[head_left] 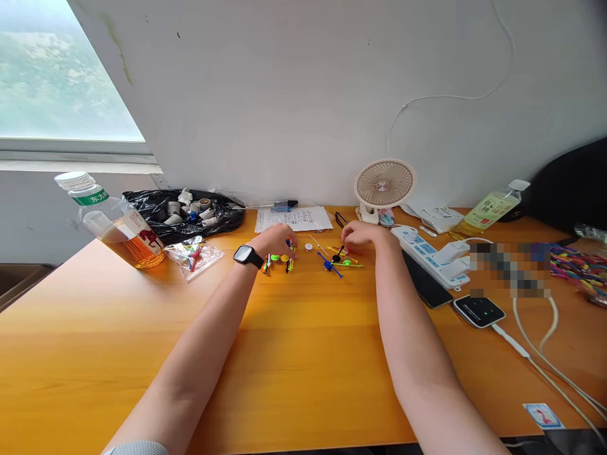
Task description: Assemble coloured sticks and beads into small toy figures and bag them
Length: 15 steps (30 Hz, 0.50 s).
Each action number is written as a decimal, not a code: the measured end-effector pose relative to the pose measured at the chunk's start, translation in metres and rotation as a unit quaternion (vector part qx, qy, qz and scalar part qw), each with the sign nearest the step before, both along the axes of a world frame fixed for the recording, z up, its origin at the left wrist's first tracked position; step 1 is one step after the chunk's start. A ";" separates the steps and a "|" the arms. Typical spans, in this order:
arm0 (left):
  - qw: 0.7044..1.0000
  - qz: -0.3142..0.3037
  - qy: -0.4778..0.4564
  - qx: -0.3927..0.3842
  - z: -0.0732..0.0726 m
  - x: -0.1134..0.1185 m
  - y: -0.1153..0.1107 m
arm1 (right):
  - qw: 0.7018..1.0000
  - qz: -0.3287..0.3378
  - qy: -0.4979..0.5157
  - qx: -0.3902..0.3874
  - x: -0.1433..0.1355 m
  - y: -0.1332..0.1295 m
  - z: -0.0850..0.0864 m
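My left hand (pixel 276 239), with a black watch at the wrist, curls over a bunch of small coloured plastic sticks with round discs (pixel 284 259). Its fingers are closed around some of them, though the exact grip is partly hidden. Fingers bent down and together, my right hand (pixel 359 234) is at the back of a second loose group; what it pinches is hidden. In that group lie a blue stick with a disc (pixel 328 265), a black one (pixel 338 255) and a green one (pixel 348 262). Between the hands rests a small white disc (pixel 308 247).
On the left stand a tilted-looking tea bottle (pixel 118 227), a black plastic bag (pixel 190 218) of cardboard rolls and a clear packet (pixel 202 260). Behind are a paper sheet (pixel 294 219) and a small fan (pixel 385 184). A power strip (pixel 429 258), phone (pixel 427 281) and cables lie right.
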<state>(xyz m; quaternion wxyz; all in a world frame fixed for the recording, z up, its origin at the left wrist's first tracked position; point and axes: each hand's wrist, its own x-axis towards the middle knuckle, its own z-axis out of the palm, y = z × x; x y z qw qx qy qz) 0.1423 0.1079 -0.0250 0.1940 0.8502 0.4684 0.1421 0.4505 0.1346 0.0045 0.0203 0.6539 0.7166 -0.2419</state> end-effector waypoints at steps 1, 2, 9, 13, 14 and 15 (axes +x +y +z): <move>1.000 0.005 0.000 -0.001 0.001 -0.004 0.000 | 1.000 0.003 0.004 -0.009 0.002 -0.001 0.001; 1.000 0.010 0.001 -0.002 0.002 -0.007 0.000 | 1.000 0.004 0.008 -0.017 0.003 -0.002 0.001; 0.999 0.033 -0.015 0.000 0.009 -0.024 -0.003 | 0.999 -0.022 0.038 -0.020 0.009 -0.003 -0.001; 0.993 0.026 -0.110 0.045 0.022 -0.022 -0.002 | 0.995 -0.048 0.067 0.058 0.009 -0.002 0.007; 0.988 0.026 -0.141 0.060 0.026 -0.020 -0.003 | 0.992 -0.051 0.078 0.080 0.007 -0.003 0.010; 0.982 0.027 -0.176 0.069 0.031 -0.016 -0.004 | 0.988 -0.052 0.101 0.101 0.003 -0.004 0.014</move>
